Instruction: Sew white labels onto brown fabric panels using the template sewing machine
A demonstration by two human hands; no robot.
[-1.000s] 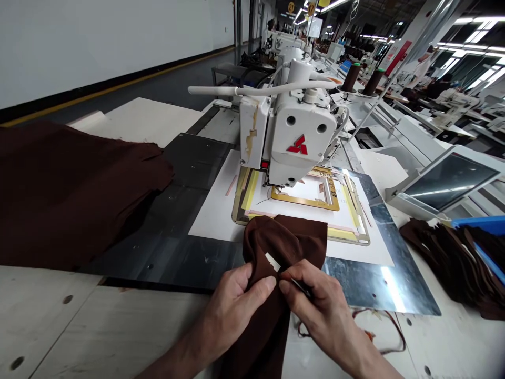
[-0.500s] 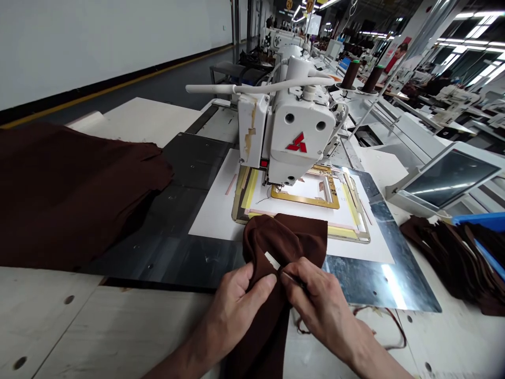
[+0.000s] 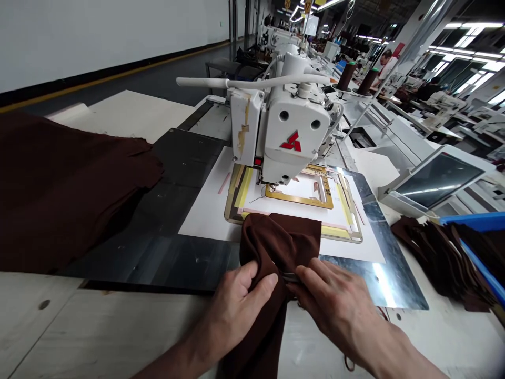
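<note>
Brown fabric piece point(image 3: 290, 237) lies bunched at the front of the sewing machine, its lower part hanging toward me over the table edge. My left hand point(image 3: 244, 300) pinches a fold of it between thumb and fingers. In my right hand point(image 3: 335, 295) is a slim metal tool that looks like thread snips point(image 3: 290, 277), its tips against the fabric beside my left thumb. The tips themselves are partly hidden in the fold. Just beyond the fabric stands the white sewing machine head point(image 3: 295, 126), above a yellow clamp frame point(image 3: 300, 200).
A large brown fabric stack point(image 3: 71, 184) covers the left side. On the right are a pile of brown pieces point(image 3: 442, 258), a blue bin point(image 3: 469, 220) and a tilted screen point(image 3: 437, 179). Thread cones point(image 3: 346, 76) stand behind. Another person point(image 3: 386, 66) is in the far background.
My right hand has shifted slightly right and turned, showing more of the metal tool. The white patch seen in the fabric fold is now almost hidden. My left hand keeps its pinch.
</note>
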